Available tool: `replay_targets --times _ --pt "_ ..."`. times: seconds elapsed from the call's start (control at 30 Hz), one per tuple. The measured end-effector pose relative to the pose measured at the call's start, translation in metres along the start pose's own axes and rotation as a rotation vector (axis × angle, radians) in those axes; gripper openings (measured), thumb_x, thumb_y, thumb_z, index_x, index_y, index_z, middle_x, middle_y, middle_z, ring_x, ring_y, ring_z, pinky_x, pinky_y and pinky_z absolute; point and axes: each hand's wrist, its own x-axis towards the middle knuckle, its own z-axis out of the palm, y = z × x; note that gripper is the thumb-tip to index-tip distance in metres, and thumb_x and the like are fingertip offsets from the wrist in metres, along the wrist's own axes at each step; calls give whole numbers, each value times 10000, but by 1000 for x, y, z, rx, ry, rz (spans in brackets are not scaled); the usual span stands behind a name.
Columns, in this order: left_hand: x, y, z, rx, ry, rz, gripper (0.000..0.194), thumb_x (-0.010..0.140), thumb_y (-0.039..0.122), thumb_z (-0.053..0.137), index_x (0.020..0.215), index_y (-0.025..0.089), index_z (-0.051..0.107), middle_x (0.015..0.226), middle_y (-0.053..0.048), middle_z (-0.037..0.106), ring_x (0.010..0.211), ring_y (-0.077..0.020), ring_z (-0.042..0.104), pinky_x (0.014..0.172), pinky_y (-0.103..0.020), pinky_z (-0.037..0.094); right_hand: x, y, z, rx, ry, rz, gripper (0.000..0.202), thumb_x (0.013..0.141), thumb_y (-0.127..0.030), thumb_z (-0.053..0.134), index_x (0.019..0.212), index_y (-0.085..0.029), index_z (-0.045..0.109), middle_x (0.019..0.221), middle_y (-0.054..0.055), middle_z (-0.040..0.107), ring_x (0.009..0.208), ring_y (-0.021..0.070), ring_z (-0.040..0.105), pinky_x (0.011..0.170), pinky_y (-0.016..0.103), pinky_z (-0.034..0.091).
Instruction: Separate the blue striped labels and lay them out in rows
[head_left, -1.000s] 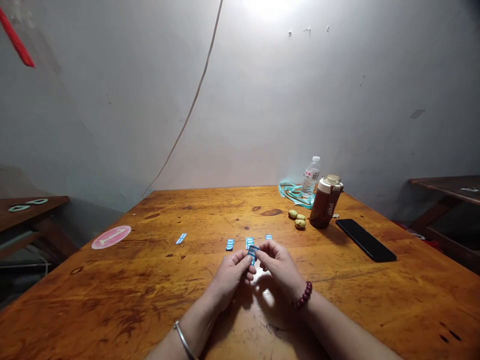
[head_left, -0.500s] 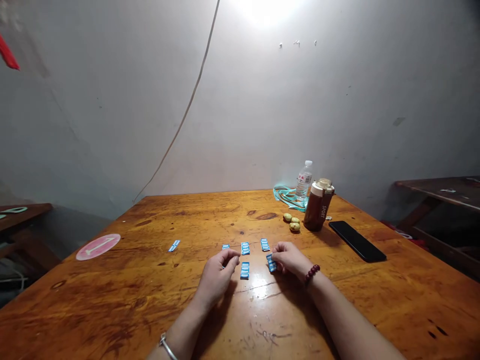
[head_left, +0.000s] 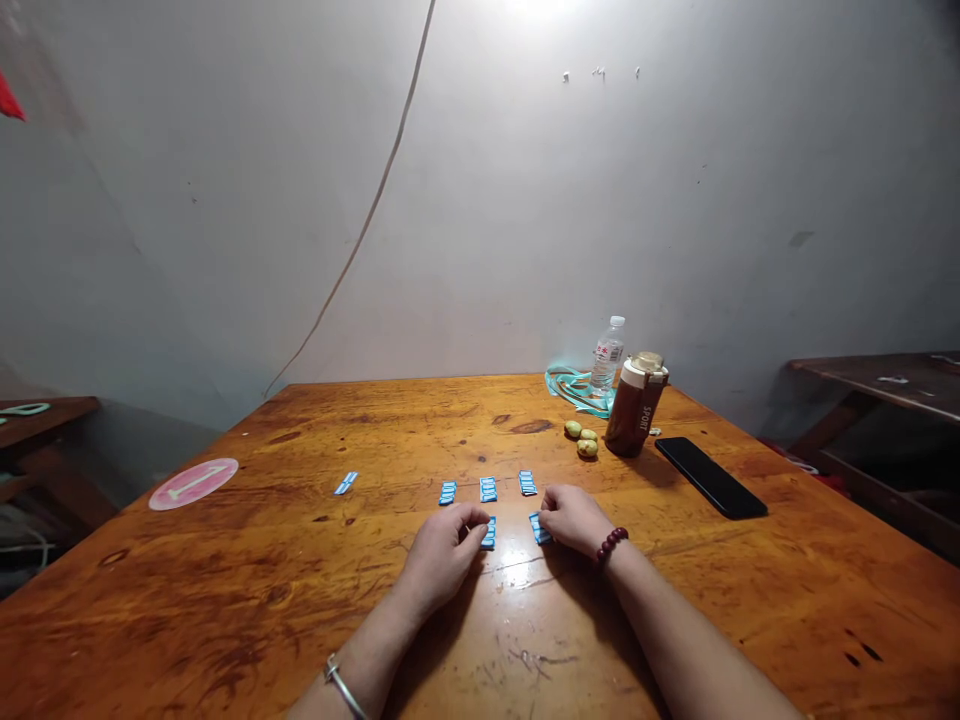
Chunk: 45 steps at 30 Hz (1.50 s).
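My left hand has thumb and index finger closed at the left side of a small blue-and-white stack of strips, partly covering it. My right hand pinches the upper right of another such stack, which lies slightly tilted on the wooden table; its right part is behind my fingers. Beyond my hands, three similar stacks lie in a row: a left one, a middle one and a right one. Further left lies a smaller blue-and-white piece.
A black phone lies right of my right hand. Behind it stand a brown SPORT bottle and a clear water bottle beside a turquoise ribbon. Three yellowish small fruits sit nearby. A pink oval sticker is at left.
My left hand has moved slightly right, onto the near middle stack, uncovering the far left stack. The right-hand stack now rests flatter on the table. The view has shifted slightly.
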Motion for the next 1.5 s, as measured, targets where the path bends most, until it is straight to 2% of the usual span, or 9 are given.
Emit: replay_targets --times 0.23,0.4,0.5,0.63,0.9,1.0,1.1,1.3,1.5 --pt "-5 13 10 -60 -16 3 180 717 311 496 737 190 626 718 -40 601 687 -165 520 646 -257 371 -7 -11 -1 255 -158 -40 74 673 -205 477 616 -164 500 478 -34 491 395 70 424 398 172 282" --pt "-8 27 16 -712 -154 -247 323 748 412 465 930 166 568 882 -69 591 781 -165 539 661 -267 426 -21 -36 -10 820 -302 -177 152 676 -297 553 661 -156 496 524 -58 447 434 48 380 415 160 296" --pt "-8 29 13 -1080 -242 -389 349 765 417 456 966 145 542 909 -95 588 765 -147 562 670 -266 440 -28 -48 -12 913 -281 -229 191 656 -326 589 654 -150 516 566 -52 464 478 49 385 449 166 306" --pt "-7 26 7 -1200 -253 -470 267 744 354 528 897 139 566 816 -66 596 650 -89 559 632 -212 442 -32 -52 -9 910 -235 -283 195 671 -340 582 664 -152 531 591 -50 464 501 52 380 476 176 318" --pt "-7 22 8 -1135 -242 -483 232 704 309 585 859 137 596 747 -32 573 602 -62 514 597 -182 413 -39 -53 -11 575 -77 -546 202 728 -238 521 922 -192 556 773 7 521 640 93 463 576 205 382" --pt "-7 22 10 -1057 -243 -453 251 685 346 592 806 126 597 686 -20 555 566 -60 484 553 -175 383 -43 -55 -17 442 -21 -639 139 739 -185 486 824 -191 596 749 15 527 667 107 465 600 217 381" --pt "-8 20 13 -923 -256 -414 273 688 384 568 766 123 586 669 -19 552 549 -67 476 528 -179 359 -43 -51 -21 371 -80 -599 120 735 -169 474 694 -175 587 640 -4 522 608 101 453 552 203 363" --pt "-10 16 20 -481 -260 -207 282 735 389 470 665 142 587 551 10 510 493 -87 423 476 -193 306 -33 -38 -19 303 -327 -453 90 697 -179 501 700 -167 590 605 -20 557 543 90 471 481 177 337" --pt "-10 21 16 -157 -133 -36 303 772 363 390 666 170 599 600 -1 546 570 -127 452 530 -213 300 -36 -28 -21 41 -150 -473 123 660 -110 492 627 -168 596 602 -3 581 560 101 473 503 189 310"
